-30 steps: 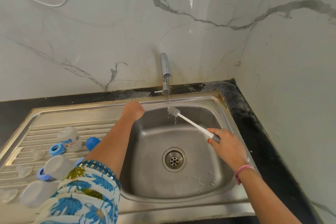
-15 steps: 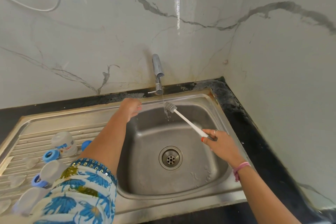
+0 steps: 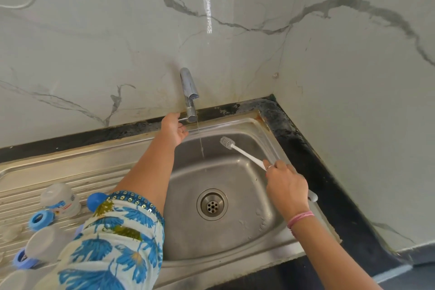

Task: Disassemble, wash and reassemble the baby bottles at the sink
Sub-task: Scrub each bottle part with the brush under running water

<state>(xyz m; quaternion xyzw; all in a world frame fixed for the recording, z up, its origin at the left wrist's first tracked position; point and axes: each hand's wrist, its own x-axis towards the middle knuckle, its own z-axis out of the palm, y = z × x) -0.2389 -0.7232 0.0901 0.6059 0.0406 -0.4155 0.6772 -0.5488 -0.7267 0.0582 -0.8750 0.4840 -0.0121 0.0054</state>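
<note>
The washing step looks to be in hand, at the point of the water being adjusted: the left hand (image 3: 173, 127) reaches to the small lever at the foot of the tap (image 3: 189, 95), its fingers curled at it, though whether they actually pinch the lever cannot be told. A thin stream of water falls into the sink (image 3: 266, 216) between the two hands. The right hand (image 3: 286, 187) grips the white handle of the bottle brush (image 3: 242, 153), whose bristled head hangs over the basin just right of the stream, apart from it. The baby bottle parts lie well to the left on the ribbed drainboard, away from both hands: a clear bottle (image 3: 61, 199) on its side, a blue ring (image 3: 42, 219), a blue cap (image 3: 94, 200) partly behind the patterned sleeve (image 3: 113, 242). Next, I judge, the left hand must leave the tap and fetch one part to the brush.
</note>
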